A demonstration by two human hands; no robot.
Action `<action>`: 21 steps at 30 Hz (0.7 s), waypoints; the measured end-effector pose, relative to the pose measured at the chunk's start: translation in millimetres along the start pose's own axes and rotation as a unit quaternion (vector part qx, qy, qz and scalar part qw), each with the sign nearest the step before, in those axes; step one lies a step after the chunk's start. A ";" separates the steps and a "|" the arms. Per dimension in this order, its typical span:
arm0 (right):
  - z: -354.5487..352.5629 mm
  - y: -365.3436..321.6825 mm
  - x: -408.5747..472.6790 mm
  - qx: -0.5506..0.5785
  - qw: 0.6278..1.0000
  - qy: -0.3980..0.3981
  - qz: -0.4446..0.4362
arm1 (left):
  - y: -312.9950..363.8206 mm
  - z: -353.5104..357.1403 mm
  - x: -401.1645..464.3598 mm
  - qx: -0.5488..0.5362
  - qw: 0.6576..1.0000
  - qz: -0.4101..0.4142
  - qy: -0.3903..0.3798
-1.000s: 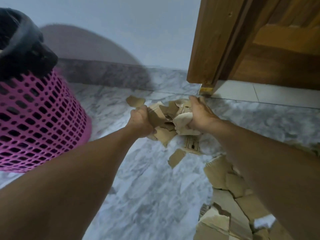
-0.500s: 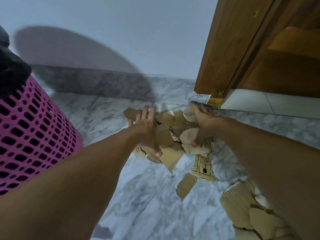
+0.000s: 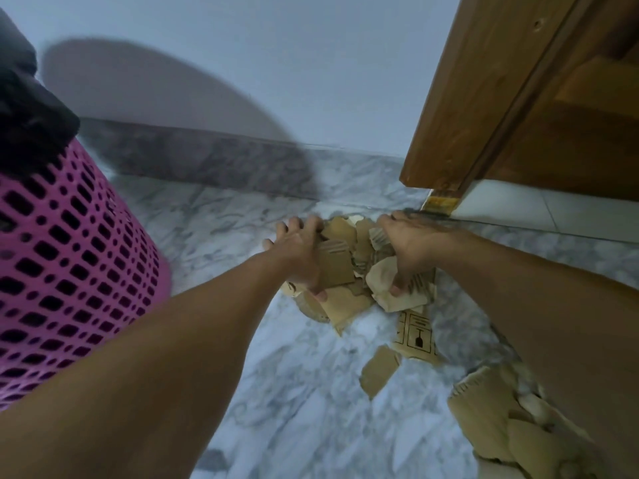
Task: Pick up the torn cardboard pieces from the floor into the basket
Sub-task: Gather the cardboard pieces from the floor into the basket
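Head view:
Left hand [image 3: 300, 252]: on the left side of the heap [image 3: 349, 267] of torn cardboard, fingers curled over the pieces, grip closed on them.
Right hand [image 3: 409, 245]: on the heap's right side, fingers curled down, thumb pressing a pale piece, grip closed on cardboard.
Heap: on the marble floor [image 3: 294, 392], near the door [image 3: 539, 98] corner.
Loose pieces: a printed piece [image 3: 415, 335] and a small scrap [image 3: 378, 369] lie just below the heap; more cardboard [image 3: 501, 420] lies lower right.
Basket [image 3: 69, 264]: pink, perforated, at left, well apart from the heap.
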State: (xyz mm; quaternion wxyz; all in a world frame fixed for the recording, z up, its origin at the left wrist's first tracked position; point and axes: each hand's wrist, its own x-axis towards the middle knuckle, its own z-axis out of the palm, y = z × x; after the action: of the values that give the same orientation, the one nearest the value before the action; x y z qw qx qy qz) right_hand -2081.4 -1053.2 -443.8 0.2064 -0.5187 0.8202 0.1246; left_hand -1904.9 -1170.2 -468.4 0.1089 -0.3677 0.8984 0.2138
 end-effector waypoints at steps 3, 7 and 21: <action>5.4 -3.6 -6.8 0.024 1.000 0.006 -0.006 | 4.3 1.7 -10.7 -0.077 0.997 -0.005 0.000; 15.1 -5.8 -24.2 0.079 0.997 -0.002 0.003 | 4.3 8.8 -28.5 -0.097 0.995 -0.032 0.011; 69.8 -53.6 -121.3 0.315 0.948 -0.039 -0.025 | 5.7 50.8 -152.5 -0.117 0.985 -0.122 -0.036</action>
State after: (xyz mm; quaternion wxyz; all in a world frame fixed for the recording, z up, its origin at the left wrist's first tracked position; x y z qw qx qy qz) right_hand -1972.7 -950.1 -448.2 0.3946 -0.4426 0.7955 -0.1251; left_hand -1799.4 -1049.3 -457.7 0.1229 -0.4770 0.8108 0.3162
